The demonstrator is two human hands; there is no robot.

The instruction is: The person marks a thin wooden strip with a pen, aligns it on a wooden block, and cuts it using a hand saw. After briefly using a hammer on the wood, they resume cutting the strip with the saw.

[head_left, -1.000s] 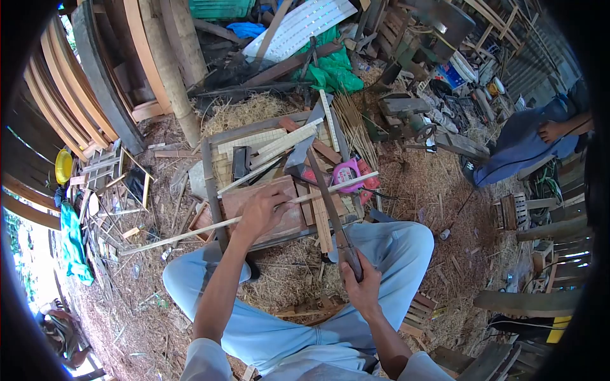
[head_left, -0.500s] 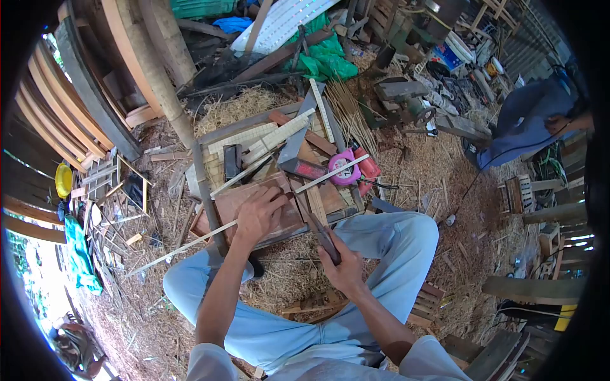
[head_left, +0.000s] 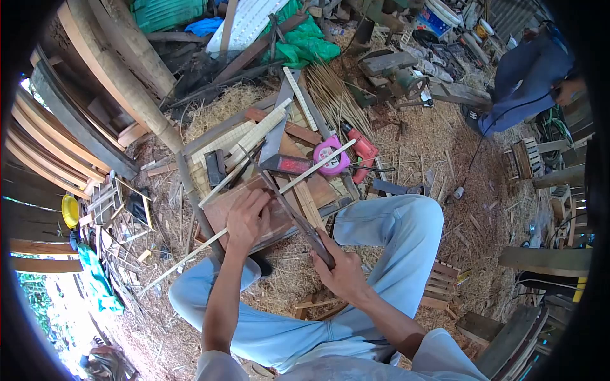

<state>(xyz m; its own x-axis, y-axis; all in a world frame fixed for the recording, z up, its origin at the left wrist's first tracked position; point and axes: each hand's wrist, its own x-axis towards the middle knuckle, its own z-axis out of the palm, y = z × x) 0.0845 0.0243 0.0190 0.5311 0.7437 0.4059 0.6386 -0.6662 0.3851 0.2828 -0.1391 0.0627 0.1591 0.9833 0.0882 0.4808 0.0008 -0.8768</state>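
Note:
My left hand (head_left: 246, 219) presses a thin, pale wooden strip (head_left: 190, 256) down on a reddish-brown board (head_left: 219, 206), fingers curled over it. The strip runs slantwise from the lower left, under the hand, to the upper right. In my right hand (head_left: 340, 270) is the handle of a hand saw (head_left: 295, 219) with a long, tapering dark blade. The blade crosses the strip just right of my left fingers; its teeth are too small to make out. Beyond the blade, the strip's far end lies over a pink tape measure (head_left: 332, 155).
A red power tool (head_left: 364, 151), a dark block (head_left: 216, 169) and several pale sticks (head_left: 257, 130) lie around the low work surface. Thin sticks (head_left: 337, 95) are bundled behind. Another person's leg (head_left: 527, 82) is at right. Shavings cover the ground; curved timbers (head_left: 82, 114) stand left.
The saw blade has swung flatter, its tip now reaching further up and left across the strip. My left hand stays on the strip. The whole view has shifted slightly.

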